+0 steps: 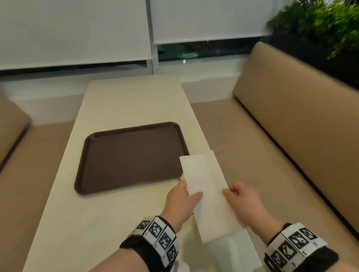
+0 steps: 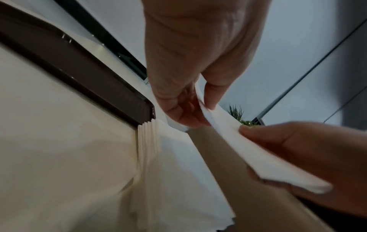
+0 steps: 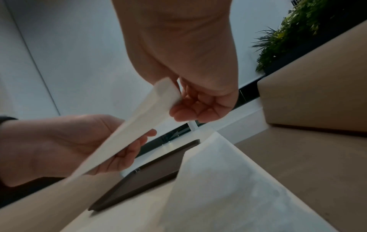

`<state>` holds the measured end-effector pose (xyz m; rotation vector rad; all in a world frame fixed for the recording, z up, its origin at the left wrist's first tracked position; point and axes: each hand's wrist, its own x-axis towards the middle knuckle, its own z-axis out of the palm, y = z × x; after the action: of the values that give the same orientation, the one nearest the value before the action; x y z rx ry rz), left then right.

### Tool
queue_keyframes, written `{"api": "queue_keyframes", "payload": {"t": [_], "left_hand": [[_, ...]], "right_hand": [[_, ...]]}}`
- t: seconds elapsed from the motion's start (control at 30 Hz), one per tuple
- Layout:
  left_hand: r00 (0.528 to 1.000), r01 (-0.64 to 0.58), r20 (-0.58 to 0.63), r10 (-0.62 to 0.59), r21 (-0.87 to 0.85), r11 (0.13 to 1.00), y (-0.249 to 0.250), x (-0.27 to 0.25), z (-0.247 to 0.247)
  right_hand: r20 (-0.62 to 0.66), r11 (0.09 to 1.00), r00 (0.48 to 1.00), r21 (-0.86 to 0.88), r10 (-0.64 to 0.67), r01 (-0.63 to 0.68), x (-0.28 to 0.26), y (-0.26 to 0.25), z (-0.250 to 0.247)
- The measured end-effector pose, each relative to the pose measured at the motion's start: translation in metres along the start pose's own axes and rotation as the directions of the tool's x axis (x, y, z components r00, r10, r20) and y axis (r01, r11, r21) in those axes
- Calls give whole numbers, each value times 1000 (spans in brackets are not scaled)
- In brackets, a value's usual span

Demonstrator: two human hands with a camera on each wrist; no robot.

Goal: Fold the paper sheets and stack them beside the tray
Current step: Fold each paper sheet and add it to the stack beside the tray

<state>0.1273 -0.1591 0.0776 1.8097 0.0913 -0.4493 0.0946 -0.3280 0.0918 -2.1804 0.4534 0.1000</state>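
Fingers and thumb of the left hand (image 1: 182, 201) pinch the left edge of a long white folded paper sheet (image 1: 208, 195), thumb on top and fingers curled beneath, as the left wrist view shows at its centre (image 2: 179, 102). On the opposite edge, the right hand (image 1: 241, 198) grips the same sheet, its fingers (image 3: 198, 109) curled under the paper and its thumb pressed on the upper face. The sheet is held off the surface in the lower middle of the head view, running from near the tray's lower right corner down toward the wrists.

Below it, a stack of white folded paper sheets (image 2: 151, 157) lies on the cream rectangular table (image 1: 125, 214), just beside the right edge of the dark brown textured plastic tray (image 1: 130, 157); the left wrist view shows its layered edges against the tray's corner. The tray sits flat at the centre of the head view.

Both wrists wear black bands with black-and-white square markers (image 1: 158, 234). Tan padded benches (image 1: 312, 127) flank the table on either side, green leafy plants (image 1: 329, 20) fill the upper right, and white roller blinds (image 1: 52, 26) hang across the top.
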Motion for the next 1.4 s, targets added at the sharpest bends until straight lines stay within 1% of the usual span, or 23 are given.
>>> {"api": "queue_keyframes", "payload": {"t": [0.07, 0.1, 0.23, 0.37, 0.5, 0.57, 0.6, 0.63, 0.67, 0.7, 0.73, 0.77, 0.8, 0.87, 1.0, 1.1, 1.2, 1.23, 1.3, 1.37, 1.4], "left_hand": [[999, -8, -41, 13, 116, 993, -2, 16, 10], [998, -2, -64, 12, 148, 989, -2, 23, 15], [991, 48, -130, -22, 199, 979, -8, 43, 27], [989, 64, -141, -32, 228, 972, -20, 51, 32], [987, 84, -154, -52, 214, 973, -28, 55, 32], [985, 81, -164, -48, 200, 976, -32, 57, 33], [983, 76, -180, -42, 186, 980, -34, 58, 33], [978, 77, -203, -45, 156, 985, -36, 57, 33], [974, 81, -221, -57, 104, 991, -38, 56, 33], [971, 93, -224, -83, 36, 995, -40, 55, 34], [971, 118, -203, -123, -36, 992, -41, 54, 36], [971, 158, -163, -173, -98, 983, -42, 52, 38], [969, 199, -120, -216, -140, 970, -44, 52, 41], [962, 263, -36, -272, -166, 950, -48, 54, 47], [953, 304, 70, -296, -203, 931, -50, 62, 55], [950, 313, 94, -299, -221, 924, -50, 63, 58], [946, 322, 107, -306, -221, 920, -43, 58, 54], [947, 321, 103, -305, -217, 922, -39, 55, 49], [953, 301, 96, -286, -231, 925, -35, 50, 30], [964, 267, 82, -254, -279, 922, -32, 41, -2], [971, 238, 49, -233, -276, 931, -32, 34, -23]], "right_hand": [[24, 995, 1000, -102, 9, -6, 23, 7, 1], [31, 990, 999, -142, 18, -13, 34, 12, 3], [48, 967, 997, -248, 67, -53, 60, 30, 10], [52, 962, 997, -272, 57, -41, 69, 44, 18], [69, 970, 996, -238, 54, -36, 74, 51, 25], [56, 974, 997, -226, 45, -32, 73, 52, 26], [38, 980, 998, -196, 43, -35, 73, 54, 26], [22, 990, 998, -130, 65, -62, 73, 55, 26], [36, 992, 992, -21, 123, -122, 74, 56, 26], [87, 974, 978, 110, 191, -200, 76, 57, 26], [174, 930, 951, 226, 256, -291, 77, 59, 27], [261, 879, 920, 305, 293, -366, 81, 65, 30], [326, 843, 894, 341, 309, -416, 85, 70, 32], [386, 821, 873, 362, 299, -441, 89, 78, 36], [412, 829, 870, 359, 271, -428, 93, 84, 40], [419, 839, 874, 359, 246, -408, 94, 89, 39], [377, 865, 893, 331, 245, -377, 78, 65, 28], [343, 890, 910, 303, 232, -341, 71, 55, 24], [215, 949, 958, 208, 191, -236, 54, 34, 13], [66, 991, 995, 111, 70, -77, 36, 14, 3], [10, 997, 1000, 71, -5, 5, 25, 5, 0]]}}
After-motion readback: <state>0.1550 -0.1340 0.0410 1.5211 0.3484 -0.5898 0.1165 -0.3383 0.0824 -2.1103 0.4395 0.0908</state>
